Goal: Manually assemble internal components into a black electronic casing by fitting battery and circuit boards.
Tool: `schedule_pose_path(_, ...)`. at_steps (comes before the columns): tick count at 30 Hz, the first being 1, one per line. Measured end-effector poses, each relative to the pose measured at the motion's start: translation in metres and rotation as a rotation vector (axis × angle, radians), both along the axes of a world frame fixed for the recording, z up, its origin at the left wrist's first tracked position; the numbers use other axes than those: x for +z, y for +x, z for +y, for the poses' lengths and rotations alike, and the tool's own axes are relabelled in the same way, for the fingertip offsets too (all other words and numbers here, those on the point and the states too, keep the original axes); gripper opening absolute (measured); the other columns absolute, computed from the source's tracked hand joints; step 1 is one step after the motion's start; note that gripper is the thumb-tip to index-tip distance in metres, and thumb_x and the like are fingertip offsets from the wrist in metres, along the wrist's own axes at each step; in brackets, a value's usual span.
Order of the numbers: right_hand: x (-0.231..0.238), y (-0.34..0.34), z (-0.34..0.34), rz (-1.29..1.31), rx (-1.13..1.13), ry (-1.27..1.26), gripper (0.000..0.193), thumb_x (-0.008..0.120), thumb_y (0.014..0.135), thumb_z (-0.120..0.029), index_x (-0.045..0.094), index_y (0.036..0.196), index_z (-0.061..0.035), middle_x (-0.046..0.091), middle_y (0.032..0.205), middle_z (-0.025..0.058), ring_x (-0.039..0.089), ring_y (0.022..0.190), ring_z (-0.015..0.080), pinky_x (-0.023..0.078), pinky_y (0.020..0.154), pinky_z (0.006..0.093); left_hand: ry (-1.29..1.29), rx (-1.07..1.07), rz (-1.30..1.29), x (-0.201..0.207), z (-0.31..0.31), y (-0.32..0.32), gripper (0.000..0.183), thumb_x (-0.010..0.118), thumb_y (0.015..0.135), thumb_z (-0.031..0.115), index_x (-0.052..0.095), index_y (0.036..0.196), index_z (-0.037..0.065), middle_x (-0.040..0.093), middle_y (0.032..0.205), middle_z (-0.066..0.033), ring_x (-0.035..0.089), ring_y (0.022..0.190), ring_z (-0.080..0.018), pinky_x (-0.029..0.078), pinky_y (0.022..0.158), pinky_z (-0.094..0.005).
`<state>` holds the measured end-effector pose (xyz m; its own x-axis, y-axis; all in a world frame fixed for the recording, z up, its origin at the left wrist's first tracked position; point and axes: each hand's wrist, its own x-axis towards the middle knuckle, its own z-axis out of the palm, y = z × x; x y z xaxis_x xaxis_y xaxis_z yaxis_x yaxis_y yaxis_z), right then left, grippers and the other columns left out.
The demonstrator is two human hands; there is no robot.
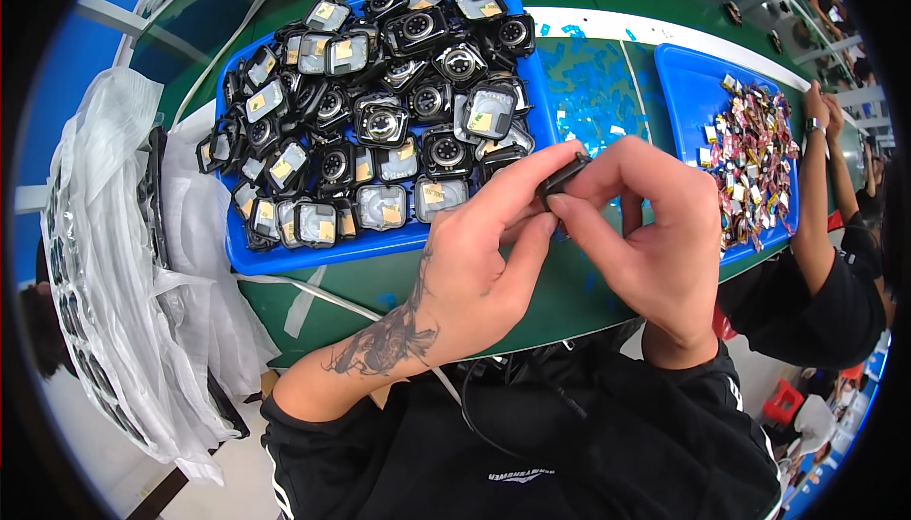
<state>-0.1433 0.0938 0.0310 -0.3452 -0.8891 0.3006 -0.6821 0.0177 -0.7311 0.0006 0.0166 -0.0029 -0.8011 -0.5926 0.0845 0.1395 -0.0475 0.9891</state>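
Observation:
Both hands meet over the table's near side, pinching a small dark smartwatch case [567,174] that is seen edge-on. My left hand [484,259] grips it between thumb and fingers from the left. From the right, my right hand [655,226] closes thumb and forefinger on its lower edge. The case's faces are mostly hidden by the fingers. Just left of the hands, a blue tray [380,256] is heaped with watch cases [384,124], some showing round sensor backs, others grey inner sides with yellow stickers.
Bits of blue film [593,79] litter the green table [455,309]. To the right, another blue tray [678,69] holds a pile of small silver, yellow and reddish parts [754,155]. White wrapped stacks [133,264] stand at left. A person [816,273] is close by on the right.

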Motion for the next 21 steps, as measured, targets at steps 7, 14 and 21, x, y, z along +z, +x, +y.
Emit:
schedule_pose_path(7, 0.002, -0.002, -0.001, -0.121, -0.036, -0.033, 0.035, 0.078, 0.067, 0.003, 0.045, 0.067, -0.0063, 0.04, 0.065, -0.0048, 0.029, 0.054, 0.0014, 0.02, 0.048, 0.0205, -0.003, -0.105, -0.03, 0.007, -0.008, 0.005, 0.048, 0.043, 0.092, -0.015, 0.041, 0.14, -0.007, 0.057, 0.128, -0.0172, 0.058, 0.115, -0.0171, 0.047, 0.096, -0.0273)
schedule_pose_path(14, -0.014, -0.019, 0.007, -0.82, 0.037, -0.178, 0.025, 0.076, 0.078, -0.001, 0.054, 0.089, -0.0043, 0.055, 0.082, -0.0008, 0.053, 0.074, 0.0054, 0.043, 0.065, 0.0198, 0.346, -0.007, 0.123, 0.01, -0.005, -0.003, 0.052, 0.045, 0.094, -0.009, 0.032, 0.145, -0.003, 0.057, 0.129, -0.0207, 0.058, 0.119, -0.0241, 0.051, 0.099, -0.0374)
schedule_pose_path(21, -0.015, -0.009, 0.023, -0.69, 0.067, 0.025, 0.015, 0.07, 0.084, 0.006, 0.063, 0.097, 0.0043, 0.066, 0.091, 0.0069, 0.064, 0.084, 0.0099, 0.054, 0.075, 0.0225, -0.011, 0.066, 0.108, 0.001, -0.009, -0.001, 0.029, 0.048, 0.095, -0.007, 0.061, 0.12, -0.001, 0.06, 0.116, -0.0111, 0.062, 0.091, -0.0111, 0.049, 0.076, -0.0232)
